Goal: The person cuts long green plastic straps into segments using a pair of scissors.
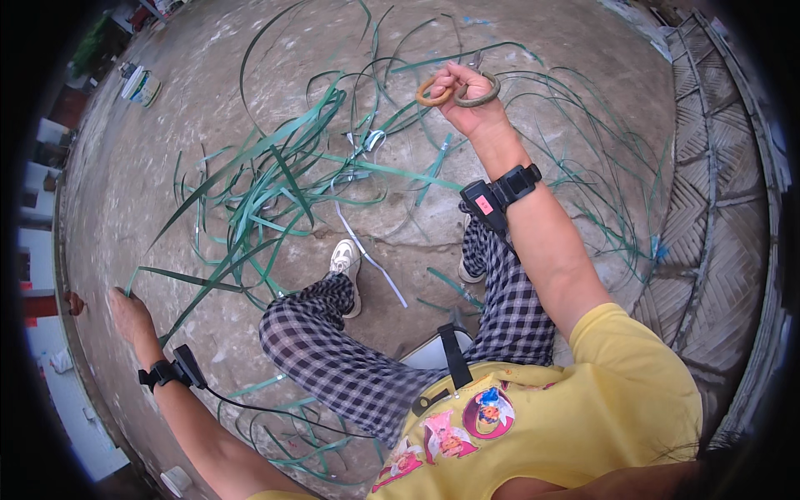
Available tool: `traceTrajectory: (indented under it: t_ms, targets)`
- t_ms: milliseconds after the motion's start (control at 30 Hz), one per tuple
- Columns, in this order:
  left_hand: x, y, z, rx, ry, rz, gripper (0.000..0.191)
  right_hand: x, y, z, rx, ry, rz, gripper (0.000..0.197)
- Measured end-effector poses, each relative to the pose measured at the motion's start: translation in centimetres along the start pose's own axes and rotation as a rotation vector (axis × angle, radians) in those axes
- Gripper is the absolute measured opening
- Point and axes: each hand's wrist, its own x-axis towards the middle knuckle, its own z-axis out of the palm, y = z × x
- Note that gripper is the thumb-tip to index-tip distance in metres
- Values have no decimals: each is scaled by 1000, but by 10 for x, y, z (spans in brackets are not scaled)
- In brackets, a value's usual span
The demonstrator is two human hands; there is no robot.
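At the left, my left hand (130, 312) is closed on a green plastic strip (187, 275) that runs towards a tangled heap. My right hand (465, 94), stretched out at the upper right, holds a pair of scissors with large ring handles (478, 100), one tan and one dark; the blades are mostly hidden behind the fingers. The heap of green plastic strips (250, 200) lies on the ground beyond my left knee. One long strip reaches from the heap towards my right wrist. A narrow white strip (369, 257) lies between my shoes.
More green strips (587, 162) are spread at the right, with others (312, 444) beside my left thigh. Woven matting panels (719, 231) border the right side. A white bucket (142, 87) stands far off at the upper left, and a white cup-like container (176, 481) lies at the lower left.
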Motion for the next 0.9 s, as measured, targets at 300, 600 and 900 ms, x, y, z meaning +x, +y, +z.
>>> traceTrajectory:
  t_ms: [300, 600, 900]
  targets:
    - [-96, 83, 94, -774, -992, 65, 27, -3, -3, -6, -56, 27, 66, 14]
    - [16, -32, 121, -1376, -340, -771, 17, -6, -17, 7, -116, -25, 43, 16]
    - [90, -30, 127, -178, -122, 9, 77, -7, -29, 8, -78, 47, 11, 12]
